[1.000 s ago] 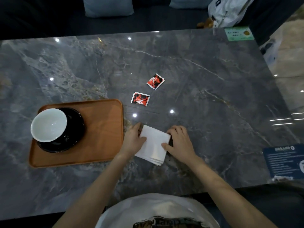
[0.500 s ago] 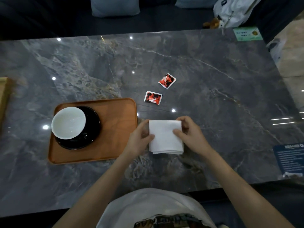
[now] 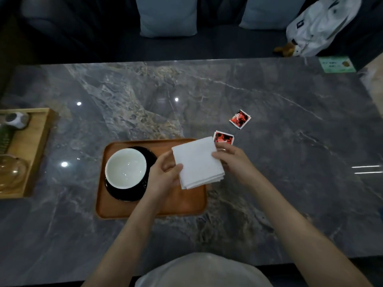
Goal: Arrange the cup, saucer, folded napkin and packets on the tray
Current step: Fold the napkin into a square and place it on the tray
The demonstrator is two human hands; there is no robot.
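Note:
A folded white napkin point(image 3: 198, 162) hangs above the right part of the orange wooden tray point(image 3: 182, 204). My left hand point(image 3: 163, 175) pinches its left edge and my right hand point(image 3: 234, 160) grips its right edge. On the tray's left half a white cup point(image 3: 125, 167) sits on a black saucer point(image 3: 124, 194). Two red packets lie on the marble table beyond the tray: the near packet point(image 3: 224, 137) is partly hidden by the napkin's corner, the far packet point(image 3: 240, 119) lies flat to its upper right.
A light wooden tray point(image 3: 36, 146) with glassware and a small round device stands at the left table edge. A green card point(image 3: 336, 64) lies at the far right corner. Cushions and a white bag rest on the sofa behind.
Both hands have lifted the napkin off the table and carried it left, over the tray's right side. The camera has swung left, bringing the light wooden tray into view.

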